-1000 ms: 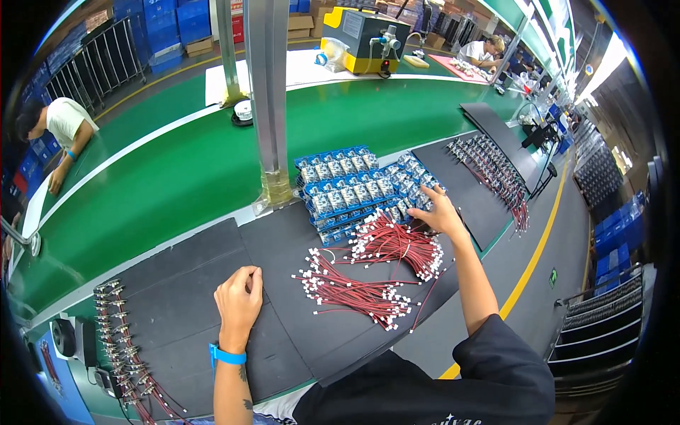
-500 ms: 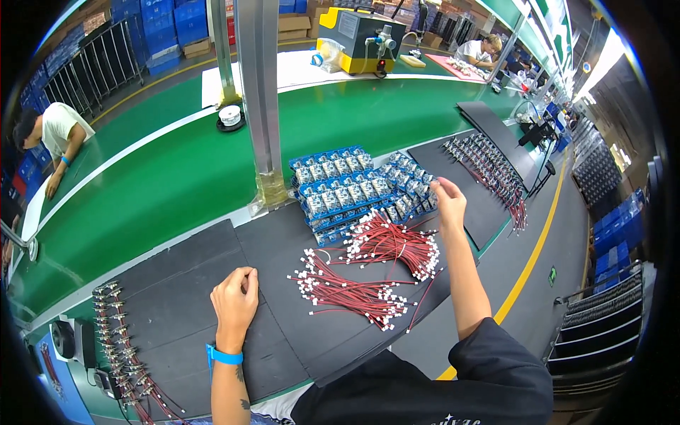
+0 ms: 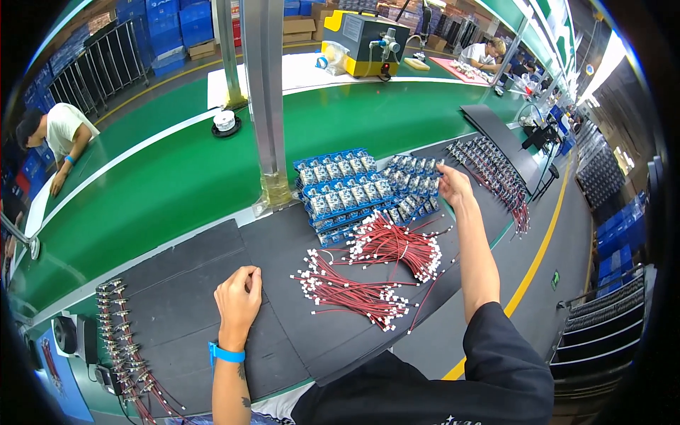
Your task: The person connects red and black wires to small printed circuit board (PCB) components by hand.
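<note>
My right hand [image 3: 455, 185] reaches over the black mat, thumb and fingers pinched at the right end of a blue circuit board panel [image 3: 414, 170] set with small silver parts. This panel lies on others like it. To their left stands a higher stack of blue circuit board panels [image 3: 347, 193]. My left hand [image 3: 239, 297] rests on the mat with fingers curled in; whatever may be inside is hidden. Between my hands lie two bundles of red and black wires with white connectors, a far bundle [image 3: 397, 244] and a near bundle [image 3: 354, 292].
Wired boards stand in rows at the left [image 3: 124, 340] and far right [image 3: 489, 170]. A metal post [image 3: 265, 106] rises behind the panels. Beyond it are a wire spool [image 3: 224, 122], a yellow and black machine [image 3: 365, 46] and co-workers at the green bench [image 3: 170, 170].
My right hand has moved slightly right and come down onto the panel's end. The panel under it has shifted and lies straighter. My left hand stays curled in place.
</note>
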Tool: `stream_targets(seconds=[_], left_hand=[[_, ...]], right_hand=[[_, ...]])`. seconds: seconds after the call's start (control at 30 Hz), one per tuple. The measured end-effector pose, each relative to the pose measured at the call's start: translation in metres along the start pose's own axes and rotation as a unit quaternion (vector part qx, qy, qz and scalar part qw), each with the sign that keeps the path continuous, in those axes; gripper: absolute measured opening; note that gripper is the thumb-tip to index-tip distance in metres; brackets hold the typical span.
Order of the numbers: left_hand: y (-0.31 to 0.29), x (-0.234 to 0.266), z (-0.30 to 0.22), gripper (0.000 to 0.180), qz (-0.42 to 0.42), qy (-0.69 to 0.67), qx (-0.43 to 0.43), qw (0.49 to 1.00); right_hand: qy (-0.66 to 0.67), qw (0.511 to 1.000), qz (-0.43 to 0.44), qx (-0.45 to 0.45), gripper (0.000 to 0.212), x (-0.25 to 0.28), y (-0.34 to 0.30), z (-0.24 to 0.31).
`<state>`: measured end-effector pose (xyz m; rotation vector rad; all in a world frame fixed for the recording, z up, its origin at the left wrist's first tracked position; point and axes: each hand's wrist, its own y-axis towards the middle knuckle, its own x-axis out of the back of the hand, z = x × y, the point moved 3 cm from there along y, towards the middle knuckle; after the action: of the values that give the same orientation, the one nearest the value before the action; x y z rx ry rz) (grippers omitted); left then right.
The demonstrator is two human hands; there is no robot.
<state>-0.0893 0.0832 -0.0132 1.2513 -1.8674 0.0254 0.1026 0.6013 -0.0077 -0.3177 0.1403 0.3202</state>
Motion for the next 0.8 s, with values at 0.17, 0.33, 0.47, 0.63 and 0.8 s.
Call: stream_targets(seconds=[0.17,0.33,0.47,0.63,0.8], left_hand=[[0.002,-0.002,-0.001,0.01,0.006,-0.005,0.014,1.0],[0.0,0.001,0.0,0.008,0.007,-0.005,0.011,1.0],[-0.001,0.005,0.009,0.007,-0.031,-0.076,0.028,0.996],[0.002,0.024,0.018,0.009,-0.071,-0.351,0.11,0.927],[-0.005,0.025,-0.029,0.085,0.267,-0.695,0.107,0.659]], right_hand=[[0.067,0.983,0.025,0.167,0.017,-0.026,-0.006,0.03],[0.096,0.959,0.081,0.253,0.024,-0.037,-0.052,0.08],[0.046,0.944,0.157,0.285,0.025,-0.044,-0.117,0.11],[-0.063,0.911,0.318,0.255,0.029,-0.079,-0.203,0.124],[-0.254,0.8,0.531,0.117,0.026,-0.154,-0.277,0.071]])
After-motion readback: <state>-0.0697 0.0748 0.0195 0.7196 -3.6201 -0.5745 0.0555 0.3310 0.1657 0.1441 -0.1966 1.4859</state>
